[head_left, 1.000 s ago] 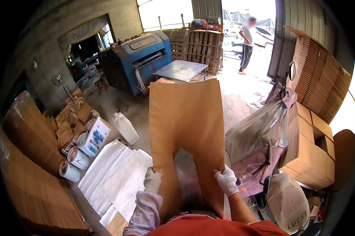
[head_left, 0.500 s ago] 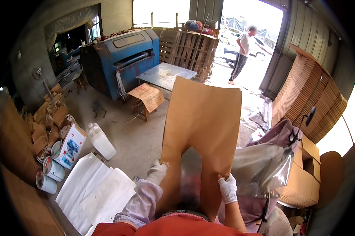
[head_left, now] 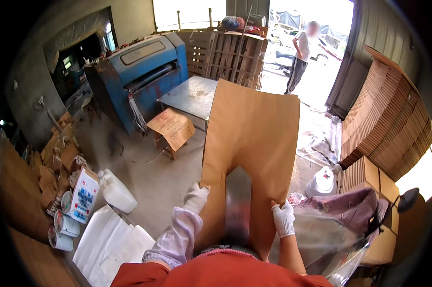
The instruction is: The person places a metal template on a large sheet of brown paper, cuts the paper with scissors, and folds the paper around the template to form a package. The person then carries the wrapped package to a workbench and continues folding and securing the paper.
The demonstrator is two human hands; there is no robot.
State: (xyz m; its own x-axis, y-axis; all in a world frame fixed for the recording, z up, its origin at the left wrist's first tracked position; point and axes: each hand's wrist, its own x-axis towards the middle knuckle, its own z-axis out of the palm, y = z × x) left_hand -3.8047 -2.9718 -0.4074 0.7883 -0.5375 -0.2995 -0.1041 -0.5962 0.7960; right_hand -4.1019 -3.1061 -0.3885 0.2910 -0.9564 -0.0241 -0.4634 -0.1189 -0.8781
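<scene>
A large brown kraft paper piece (head_left: 254, 124) stretches away from my body, its far end raised and its near part curving down on both sides. Against its left edge, my left hand (head_left: 197, 197) is closed in a white glove, under a pale sleeve. On the opposite side my right hand (head_left: 283, 217), in a white glove with bare fingertips showing, pinches the paper. Between the two hands lies a grey, shiny strip (head_left: 238, 205) with a pointed far end. How the strip meets the paper is hard to make out.
A blue machine (head_left: 139, 71) and a metal-topped table (head_left: 189, 95) stand ahead. White sheets (head_left: 99, 239) and a plastic jug (head_left: 115, 191) lie left. Cardboard stacks (head_left: 383, 115) and a plastic-covered purple item (head_left: 340, 210) are right. A person (head_left: 302, 52) stands in the doorway.
My view has shifted, and a white bucket shows at the right. The paper appears slightly higher and further right, with both hands still holding its edges. The person outside appears larger.
</scene>
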